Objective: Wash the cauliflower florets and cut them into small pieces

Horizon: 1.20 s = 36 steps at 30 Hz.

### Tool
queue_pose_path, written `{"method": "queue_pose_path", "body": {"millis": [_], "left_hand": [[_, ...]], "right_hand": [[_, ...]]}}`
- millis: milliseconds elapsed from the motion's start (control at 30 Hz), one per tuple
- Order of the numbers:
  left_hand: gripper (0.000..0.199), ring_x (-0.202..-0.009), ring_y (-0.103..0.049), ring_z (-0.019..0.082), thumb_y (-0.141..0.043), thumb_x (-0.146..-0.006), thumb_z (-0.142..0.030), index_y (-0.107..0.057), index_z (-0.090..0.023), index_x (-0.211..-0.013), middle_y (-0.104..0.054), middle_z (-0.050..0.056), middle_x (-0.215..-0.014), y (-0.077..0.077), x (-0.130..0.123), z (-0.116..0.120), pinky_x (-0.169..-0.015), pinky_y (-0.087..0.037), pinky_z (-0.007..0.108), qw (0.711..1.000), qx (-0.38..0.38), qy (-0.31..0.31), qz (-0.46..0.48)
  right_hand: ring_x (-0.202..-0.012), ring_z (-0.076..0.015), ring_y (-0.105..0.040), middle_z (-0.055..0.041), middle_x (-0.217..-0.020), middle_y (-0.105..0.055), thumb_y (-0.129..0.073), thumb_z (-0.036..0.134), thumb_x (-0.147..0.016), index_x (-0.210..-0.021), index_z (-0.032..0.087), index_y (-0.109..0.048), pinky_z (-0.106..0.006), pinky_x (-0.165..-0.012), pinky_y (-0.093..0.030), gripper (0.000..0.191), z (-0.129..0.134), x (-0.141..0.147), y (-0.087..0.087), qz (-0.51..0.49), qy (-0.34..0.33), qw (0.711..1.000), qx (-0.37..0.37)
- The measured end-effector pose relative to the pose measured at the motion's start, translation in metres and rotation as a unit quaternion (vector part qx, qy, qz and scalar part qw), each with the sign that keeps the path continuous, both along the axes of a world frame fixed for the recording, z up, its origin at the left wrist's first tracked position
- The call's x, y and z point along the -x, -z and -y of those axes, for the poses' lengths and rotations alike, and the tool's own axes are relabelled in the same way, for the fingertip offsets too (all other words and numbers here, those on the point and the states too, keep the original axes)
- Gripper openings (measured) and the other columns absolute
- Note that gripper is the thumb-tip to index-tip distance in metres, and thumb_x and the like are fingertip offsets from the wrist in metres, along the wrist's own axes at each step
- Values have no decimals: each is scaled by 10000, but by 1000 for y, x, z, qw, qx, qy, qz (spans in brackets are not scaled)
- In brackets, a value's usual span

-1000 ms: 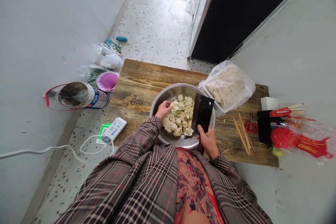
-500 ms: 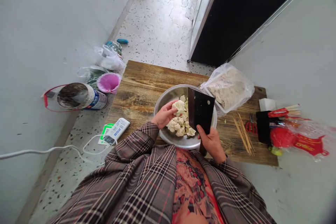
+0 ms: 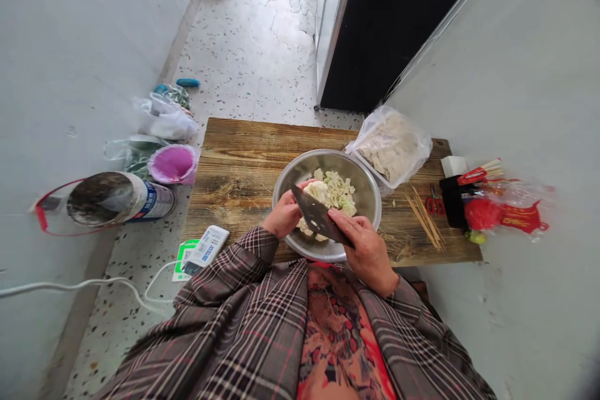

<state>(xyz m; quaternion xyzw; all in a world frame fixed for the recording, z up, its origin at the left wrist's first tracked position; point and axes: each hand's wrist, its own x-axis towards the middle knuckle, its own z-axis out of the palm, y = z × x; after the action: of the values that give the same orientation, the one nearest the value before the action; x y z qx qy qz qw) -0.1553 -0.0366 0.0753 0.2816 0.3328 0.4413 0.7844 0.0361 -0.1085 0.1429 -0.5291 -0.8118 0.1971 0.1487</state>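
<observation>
Cauliflower and cleaver held over a steel bowl, centre of the frame.

The left hand [image 3: 284, 215] grips a cauliflower piece [image 3: 317, 189], creamy white and knobbly, partly hidden by the dark, flat blade of the cleaver [image 3: 312, 207] clasped in the right hand [image 3: 368, 247]; more pale florets [image 3: 342, 190] with greenish stems lie loose in the bowl [image 3: 369, 200], whose lower rim sits near the person's clothing, while wood grain on the tabletop [image 3: 234, 181] stretches from its left side to the board's left edge, a plastic bag [image 3: 394, 144] crowds its upper-right rim, and skewers [image 3: 424, 219] lie farther right.
</observation>
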Motion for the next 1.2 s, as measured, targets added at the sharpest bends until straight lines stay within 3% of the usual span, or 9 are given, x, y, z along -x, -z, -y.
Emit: {"method": "queue_pose_path", "body": {"millis": [133, 267, 433, 633, 867, 933, 1000, 1100, 1200], "left_hand": [[588, -1031, -642, 257, -765, -647, -297, -625, -172, -1204, -663, 105, -1198, -13, -6, 6, -898, -518, 362, 999, -11, -24, -31], [506, -1068, -623, 256, -700, -717, -295, -632, -172, -1203, -654, 97, -1214, -15, -22, 14, -929, -503, 365, 997, -22, -45, -63], [545, -1130, -592, 277, -686, -759, -281, -586, -164, -1281, -637, 113, -1251, -18, -40, 21, -1018, -450, 401, 985, -80, -56, -141], [579, -1133, -599, 281, -714, -717, -253, -604, -208, -1284, -627, 100, -1275, -26, -57, 28, -1007, -463, 408, 972, -121, -28, -199], [562, -1041, -632, 257, -743, -704, -316, -621, -200, -1240, -682, 100, -1156, -31, -98, 47, -926, -502, 385, 982, -69, -91, -150], [549, -1052, -624, 242, -747, -719, -312, -617, -188, -1238, -677, 97, -1166, -28, -106, 51, -938, -487, 367, 984, -55, -109, -133], [521, -1048, -624, 228, -733, -748, -328, -619, -174, -1232, -675, 97, -1167, -25, -111, 55, -933, -478, 347, 987, -35, -125, -97], [528, -1048, -624, 227, -743, -746, -337, -624, -174, -1234, -674, 99, -1171, -20, -113, 57, -911, -476, 330, 990, -16, -127, -50], [547, -1055, -616, 230, -746, -747, -323, -615, -175, -1257, -671, 101, -1186, -16, -111, 56, -910, -465, 324, 992, -25, -112, -57]], "right_hand": [[-1059, -219, -529, 41, -1450, -483, -439, -27, -735, -1482, 304, -332, -384, -931, -534, 824, -1, -11, -7, 42, -42, 998, -3], [-1040, -233, -521, 52, -1498, -412, -455, -41, -658, -1498, 308, -293, -386, -871, -561, 924, -4, -29, -11, 57, -69, 996, -7], [-1027, -233, -503, 58, -1516, -379, -454, -46, -639, -1513, 301, -246, -374, -840, -572, 964, -8, -54, -9, 34, -95, 995, -2], [-1035, -230, -505, 42, -1515, -386, -441, -38, -656, -1501, 281, -292, -372, -873, -562, 915, -11, -83, -4, 9, -129, 992, 13], [-1102, -223, -525, 1, -1470, -463, -437, 27, -771, -1466, 271, -367, -378, -920, -533, 739, -7, -99, 1, -83, -104, 991, 17], [-1034, -217, -580, -50, -1334, -596, -434, 116, -855, -1364, 235, -505, -368, -883, -536, 528, -6, -103, 6, -149, -70, 986, 39], [-799, -203, -634, -80, -976, -726, -463, 274, -907, -1104, 181, -658, -330, -715, -552, 293, -6, -108, 12, -217, 3, 971, 99], [-481, -147, -530, -7, -524, -589, -536, 474, -869, -700, 179, -609, -269, -477, -450, 348, -5, -114, 18, -283, 107, 928, 219], [-445, -119, -483, 22, -484, -529, -597, 537, -815, -626, 188, -534, -243, -440, -381, 402, -5, -116, 19, -343, 154, 876, 302]]}}
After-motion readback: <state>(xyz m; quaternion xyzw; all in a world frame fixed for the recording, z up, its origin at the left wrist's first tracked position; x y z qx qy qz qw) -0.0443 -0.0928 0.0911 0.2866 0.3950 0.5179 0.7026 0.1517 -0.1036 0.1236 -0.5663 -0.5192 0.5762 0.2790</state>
